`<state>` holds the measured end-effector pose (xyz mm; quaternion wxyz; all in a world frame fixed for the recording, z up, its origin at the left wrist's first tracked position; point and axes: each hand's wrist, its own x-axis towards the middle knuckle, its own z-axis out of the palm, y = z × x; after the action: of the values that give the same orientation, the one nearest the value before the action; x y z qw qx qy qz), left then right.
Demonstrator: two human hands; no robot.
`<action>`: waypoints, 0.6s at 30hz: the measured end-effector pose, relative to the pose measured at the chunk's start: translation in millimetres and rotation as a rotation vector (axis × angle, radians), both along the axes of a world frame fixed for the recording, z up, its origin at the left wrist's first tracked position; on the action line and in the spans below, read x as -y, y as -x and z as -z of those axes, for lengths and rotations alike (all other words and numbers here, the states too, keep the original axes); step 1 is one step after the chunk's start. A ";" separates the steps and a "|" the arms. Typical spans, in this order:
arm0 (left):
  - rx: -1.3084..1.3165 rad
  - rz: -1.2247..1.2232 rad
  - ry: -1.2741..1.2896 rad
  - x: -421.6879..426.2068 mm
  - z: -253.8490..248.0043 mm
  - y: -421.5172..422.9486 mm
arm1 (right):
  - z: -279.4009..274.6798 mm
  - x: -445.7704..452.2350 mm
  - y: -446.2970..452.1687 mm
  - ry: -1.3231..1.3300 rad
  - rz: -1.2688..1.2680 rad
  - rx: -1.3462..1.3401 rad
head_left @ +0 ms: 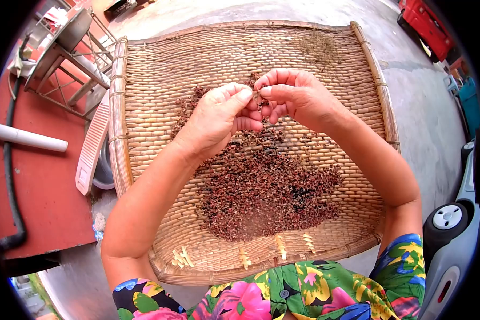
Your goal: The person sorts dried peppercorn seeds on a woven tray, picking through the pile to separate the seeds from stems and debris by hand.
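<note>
Reddish-brown bits on woven tray beneath left hand and right hand, both pinching small fragment.

Small bit pinched between left hand and right hand: too tiny to identify. Husk pile: single pieces too fine to make out, far end partly behind hands. Woven tray: weave under pile covered, part of near rim behind floral shirt; shirt cut off by bottom edge. Gray basin: partly hidden behind washboard. White pipe, gray toy car, red vehicle: all 3 cut off by dark lens border.
</note>
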<state>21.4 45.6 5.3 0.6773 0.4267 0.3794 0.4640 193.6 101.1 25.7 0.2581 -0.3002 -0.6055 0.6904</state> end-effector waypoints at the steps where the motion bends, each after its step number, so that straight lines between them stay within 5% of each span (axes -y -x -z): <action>1: 0.036 0.011 0.012 0.1 -2.0 0.8 | 0.0 -0.3 -0.4 0.116 -0.009 -0.072; 10: -0.020 0.025 0.002 2.7 -4.1 -3.8 | 6.2 2.4 2.0 0.445 -0.042 -0.282; 18: -0.031 -0.028 -0.018 0.2 -3.1 -0.5 | -0.2 2.1 2.0 0.268 -0.019 -0.106</action>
<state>21.9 45.4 8.4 0.6608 0.4348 0.3916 0.4700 191.7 99.1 25.9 0.2409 -0.2893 -0.4961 0.7824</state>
